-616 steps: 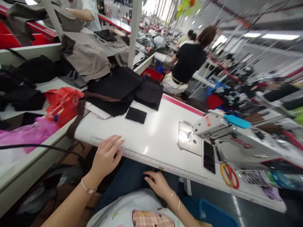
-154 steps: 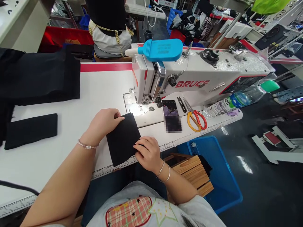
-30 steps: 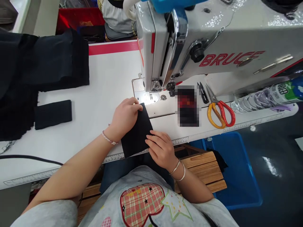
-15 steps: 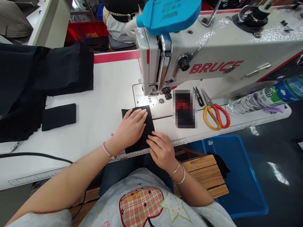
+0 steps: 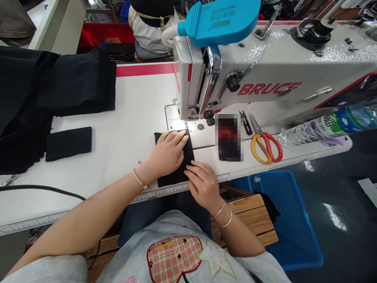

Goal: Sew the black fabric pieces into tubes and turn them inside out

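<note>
A small black fabric piece [image 5: 188,151] lies flat on the white table [image 5: 129,129], its far edge near the needle plate of the white sewing machine [image 5: 265,78]. My left hand [image 5: 166,155] rests flat on top of it, fingers stretched toward the lit needle plate. My right hand [image 5: 203,182] sits at the piece's near right corner by the table's ruler edge, fingers bent down onto the cloth. Neither hand grips anything.
A second small black piece [image 5: 69,142] lies to the left, beside a heap of black fabric [image 5: 44,94]. Right of the needle are a phone [image 5: 229,137], thread snips [image 5: 245,120], orange-handled scissors [image 5: 265,145] and a water bottle [image 5: 326,125]. A blue bin [image 5: 291,220] stands below.
Since a second ago my left hand has let go of the piece's far edge and now lies flat on it. The cloth sits squared up slightly nearer the needle plate.
</note>
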{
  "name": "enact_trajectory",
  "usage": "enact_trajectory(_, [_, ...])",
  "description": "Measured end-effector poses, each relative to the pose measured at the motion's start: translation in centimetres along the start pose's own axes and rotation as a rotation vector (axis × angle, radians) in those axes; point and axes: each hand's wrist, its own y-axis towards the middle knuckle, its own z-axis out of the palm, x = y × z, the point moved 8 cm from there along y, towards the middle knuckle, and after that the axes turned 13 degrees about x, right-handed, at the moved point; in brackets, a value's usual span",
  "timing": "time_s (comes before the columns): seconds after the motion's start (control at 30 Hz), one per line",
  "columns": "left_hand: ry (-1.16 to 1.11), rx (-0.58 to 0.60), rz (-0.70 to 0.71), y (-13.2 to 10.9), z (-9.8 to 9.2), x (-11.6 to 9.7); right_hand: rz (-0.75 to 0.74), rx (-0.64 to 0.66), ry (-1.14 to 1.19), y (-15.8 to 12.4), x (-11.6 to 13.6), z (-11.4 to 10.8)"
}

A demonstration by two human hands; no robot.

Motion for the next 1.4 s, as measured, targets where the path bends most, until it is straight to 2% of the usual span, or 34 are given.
enact_trajectory(0.73, [-0.039, -0.031, 0.026, 1.1, 0.1, 1.2, 0.054, -0.002, 0.020, 0.9, -1.3, 0.2])
enact_trajectory(1.4, [-0.054, -0.026, 0.023, 1.1, -0.4, 1.1, 0.050, -0.033, 0.003, 1.2, -1.0, -0.1])
